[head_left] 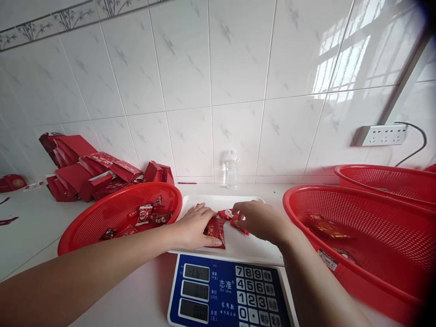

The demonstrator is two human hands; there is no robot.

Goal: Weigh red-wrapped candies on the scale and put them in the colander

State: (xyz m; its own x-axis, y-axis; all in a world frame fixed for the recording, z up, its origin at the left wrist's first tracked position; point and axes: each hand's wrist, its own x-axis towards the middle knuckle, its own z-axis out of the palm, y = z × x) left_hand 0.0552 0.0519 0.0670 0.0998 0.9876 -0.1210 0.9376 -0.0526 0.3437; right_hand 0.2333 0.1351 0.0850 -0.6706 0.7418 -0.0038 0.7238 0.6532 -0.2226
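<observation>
Tray (235, 248), twelve o'clock: my left hand (195, 228), thumb spread from fingers, over red packet (217, 230); my right hand (260, 221) at small packet (242, 228), can't tell if pinching. Left basket (73, 229), ten o'clock: wrapped pieces (144, 214). Right basket (368, 204), two o'clock: fewer.

The head view looks forward and down, close over the scale (226, 297), toward the tiled wall (238, 68).

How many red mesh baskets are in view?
3: left basket beside the white tray, front basket at right, rear basket partly behind it. A red piece at far right may be another.
</observation>
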